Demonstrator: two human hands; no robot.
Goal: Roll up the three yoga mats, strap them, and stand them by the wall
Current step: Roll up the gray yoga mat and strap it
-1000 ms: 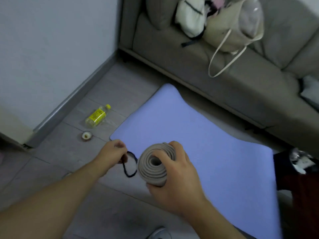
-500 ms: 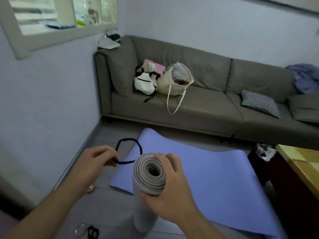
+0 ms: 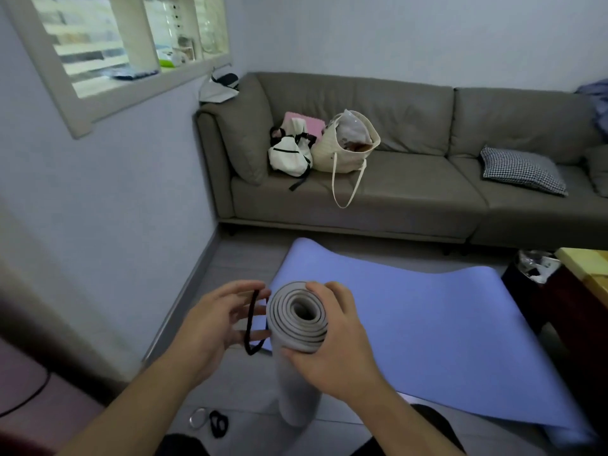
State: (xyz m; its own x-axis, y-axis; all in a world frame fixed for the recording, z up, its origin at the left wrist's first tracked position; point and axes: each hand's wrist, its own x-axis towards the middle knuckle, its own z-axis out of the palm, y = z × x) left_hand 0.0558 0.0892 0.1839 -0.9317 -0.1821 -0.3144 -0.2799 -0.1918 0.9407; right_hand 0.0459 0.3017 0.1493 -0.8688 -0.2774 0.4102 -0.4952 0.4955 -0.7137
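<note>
A grey yoga mat, rolled tight, stands upright on the floor in front of me. My right hand grips its top end, fingers curled over the spiral. My left hand sits just left of the roll with a black elastic strap loop stretched over its spread fingers, close to the roll's rim. A purple yoga mat lies flat and unrolled on the floor behind. Another black strap lies on the floor near my feet.
A grey sofa with a white backpack, a cream tote bag and a checked cushion lines the far wall. The left wall has a window. A dark bin and wooden table edge stand at right.
The view has risen from the floor to the room. My left hand has brought the strap loop down beside the roll's top and spread its fingers inside it. My right hand still holds the roll.
</note>
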